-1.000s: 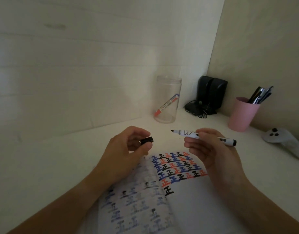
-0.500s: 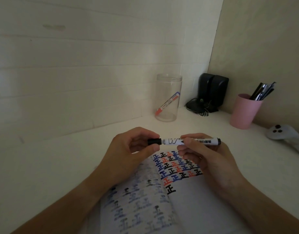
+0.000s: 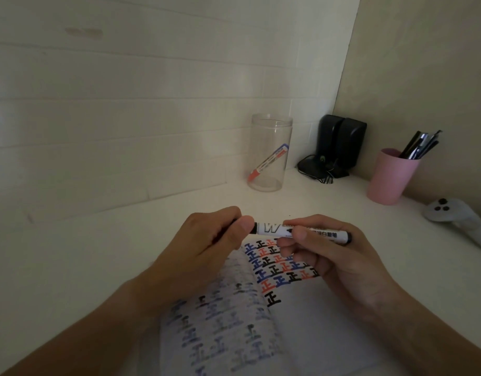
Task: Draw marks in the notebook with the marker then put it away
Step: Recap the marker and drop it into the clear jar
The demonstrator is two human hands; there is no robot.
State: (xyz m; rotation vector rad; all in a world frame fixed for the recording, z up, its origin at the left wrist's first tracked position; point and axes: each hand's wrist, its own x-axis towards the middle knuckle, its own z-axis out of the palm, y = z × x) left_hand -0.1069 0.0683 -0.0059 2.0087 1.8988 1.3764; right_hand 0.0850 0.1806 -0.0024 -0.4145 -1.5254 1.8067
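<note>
Both hands grip one marker (image 3: 301, 231), level above the open notebook (image 3: 301, 329). Left hand (image 3: 206, 248) pinches the capped end w/ thumb and fingers; right hand (image 3: 331, 256) grasps the white barrel mid-length. Notebook lies at the near edge of the white desk (image 3: 98, 253), rows of marks on top of rt page. Open desk to the left; clear jar (image 3: 270, 153) holding a red marker (image 3: 266, 162), pink cup (image 3: 391, 176) well apart behind.

Two hands (image 3: 206, 248) (image 3: 331, 256), two markers (image 3: 301, 232) (image 3: 268, 162). One notebook (image 3: 301, 329), one jar (image 3: 270, 131), one cup (image 3: 391, 177). Two speakers (image 3: 341, 142).
</note>
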